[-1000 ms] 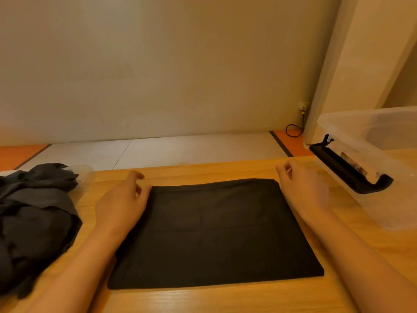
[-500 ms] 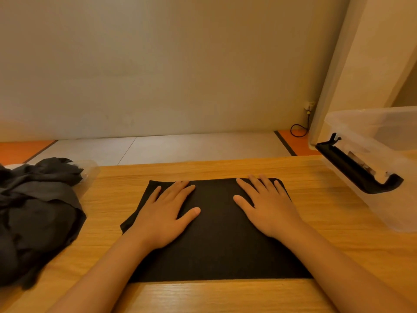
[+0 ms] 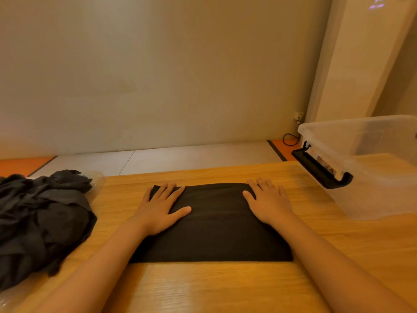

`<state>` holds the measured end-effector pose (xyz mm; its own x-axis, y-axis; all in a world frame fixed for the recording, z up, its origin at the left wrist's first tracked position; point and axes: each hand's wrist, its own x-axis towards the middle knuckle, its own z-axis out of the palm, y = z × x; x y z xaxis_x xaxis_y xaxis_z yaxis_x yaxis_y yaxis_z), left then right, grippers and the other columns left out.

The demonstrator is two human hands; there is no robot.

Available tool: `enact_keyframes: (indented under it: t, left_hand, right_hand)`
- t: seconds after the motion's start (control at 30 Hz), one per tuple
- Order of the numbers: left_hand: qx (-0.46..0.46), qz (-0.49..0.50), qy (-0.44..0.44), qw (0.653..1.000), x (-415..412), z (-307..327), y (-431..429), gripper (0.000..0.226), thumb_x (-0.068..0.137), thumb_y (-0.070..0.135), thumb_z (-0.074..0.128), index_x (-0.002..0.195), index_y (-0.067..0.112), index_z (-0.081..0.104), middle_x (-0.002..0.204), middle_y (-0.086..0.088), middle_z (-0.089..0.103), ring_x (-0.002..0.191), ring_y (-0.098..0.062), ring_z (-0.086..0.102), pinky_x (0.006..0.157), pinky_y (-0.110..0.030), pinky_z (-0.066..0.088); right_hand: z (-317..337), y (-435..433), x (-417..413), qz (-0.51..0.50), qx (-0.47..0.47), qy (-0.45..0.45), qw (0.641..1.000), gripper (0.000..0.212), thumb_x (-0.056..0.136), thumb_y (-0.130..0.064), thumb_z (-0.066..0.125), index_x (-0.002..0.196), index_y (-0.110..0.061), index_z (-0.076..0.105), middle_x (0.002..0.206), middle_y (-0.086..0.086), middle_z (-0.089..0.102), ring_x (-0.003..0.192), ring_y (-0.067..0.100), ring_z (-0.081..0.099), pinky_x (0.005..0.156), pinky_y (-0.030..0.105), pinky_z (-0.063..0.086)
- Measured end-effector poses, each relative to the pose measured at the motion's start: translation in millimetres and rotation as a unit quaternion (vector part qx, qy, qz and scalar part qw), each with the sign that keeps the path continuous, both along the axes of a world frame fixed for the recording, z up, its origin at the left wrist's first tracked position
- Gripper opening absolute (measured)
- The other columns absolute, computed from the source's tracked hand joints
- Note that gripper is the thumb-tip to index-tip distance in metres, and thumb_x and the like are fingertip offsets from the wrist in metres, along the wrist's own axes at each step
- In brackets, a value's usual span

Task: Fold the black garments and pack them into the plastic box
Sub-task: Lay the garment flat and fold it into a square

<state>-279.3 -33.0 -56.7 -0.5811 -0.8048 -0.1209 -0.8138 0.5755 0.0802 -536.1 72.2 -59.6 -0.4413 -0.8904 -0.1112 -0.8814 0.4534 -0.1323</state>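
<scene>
Flat and spread, my left hand (image 3: 161,210) presses palm down on the left part of the folded black garment (image 3: 214,229), fingers straight and pointing away from me, thumb stretched out toward the middle of the cloth. My right hand (image 3: 268,204) lies the same way on the right part, fingers straight and slightly fanned, its fingertips reaching the far right corner. Neither hand grasps anything; both only rest on the fabric, well apart from each other, with a bare stretch of cloth between them. The garment is a smooth dark rectangle lying flat on the wooden table (image 3: 225,288), its near edge straight and parallel to the table's edge, and my forearms cross its two near corners. To my right, near the garment but not touching it, stands the clear plastic box (image 3: 383,188), open at the top, with a black handle (image 3: 320,171) clipped to its near end. To my left a crumpled pile of black garments (image 3: 38,222) sits on a sheet of clear plastic (image 3: 98,180) at the table's edge. Beyond the table I see pale floor tiles (image 3: 180,158), a plain wall (image 3: 158,75), and a black cable (image 3: 290,140) looped below a wall socket (image 3: 299,116).
</scene>
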Motion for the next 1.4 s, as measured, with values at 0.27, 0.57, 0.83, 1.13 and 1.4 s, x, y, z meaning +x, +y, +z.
enact_keyframes:
  t: [0.27,0.57,0.83,1.13,1.4]
  left_hand:
    - [-0.036,-0.127,0.067,0.989,-26,12,131,0.073,0.086,0.072,0.009,0.148,0.041,-0.014,0.152,0.020,-0.024,0.140,-0.003,-0.028,0.117,-0.036,-0.017]
    - [0.081,-0.212,0.050,0.973,15,5,141,0.057,0.098,0.046,0.038,0.147,0.052,0.008,0.154,0.031,-0.005,0.136,0.016,-0.018,0.116,-0.028,-0.017]
    - [0.047,-0.126,0.238,0.962,62,-5,196,0.050,0.087,0.069,0.034,0.135,0.056,0.027,0.133,0.052,0.019,0.128,0.026,0.012,0.106,-0.004,0.010]
    - [-0.053,-0.095,0.273,0.956,89,-32,220,0.060,0.090,0.068,0.028,0.143,0.040,0.033,0.147,0.031,0.027,0.138,0.013,0.017,0.112,-0.020,0.021]
    - [-0.097,-0.132,0.293,0.942,84,-32,236,0.079,0.083,0.061,0.054,0.149,0.037,0.018,0.155,0.023,0.017,0.144,0.003,0.012,0.115,-0.017,0.014]
  right_hand:
    - [20,64,29,0.037,-0.010,0.103,0.994,0.070,0.099,-0.054,0.025,0.153,-0.017,0.000,0.160,0.009,-0.008,0.147,0.026,-0.013,0.118,0.044,-0.005]
    - [11,139,38,0.145,0.025,0.017,0.989,0.060,0.100,-0.054,0.022,0.153,-0.032,0.003,0.161,-0.007,-0.002,0.147,0.013,-0.003,0.118,0.037,0.006]
    - [2,184,113,0.327,-0.075,0.086,0.938,0.099,0.074,-0.086,0.032,0.151,-0.026,0.021,0.160,0.002,0.016,0.147,0.021,0.005,0.118,0.045,0.007]
    - [-31,177,138,0.393,-0.179,0.111,0.895,0.083,0.056,-0.041,0.087,0.131,-0.019,0.058,0.132,0.006,0.060,0.122,0.021,0.057,0.095,0.035,0.050]
    - [-24,186,147,0.369,-0.234,0.091,0.895,0.069,0.063,-0.043,0.083,0.126,-0.024,0.062,0.124,-0.005,0.065,0.116,0.009,0.060,0.090,0.029,0.054]
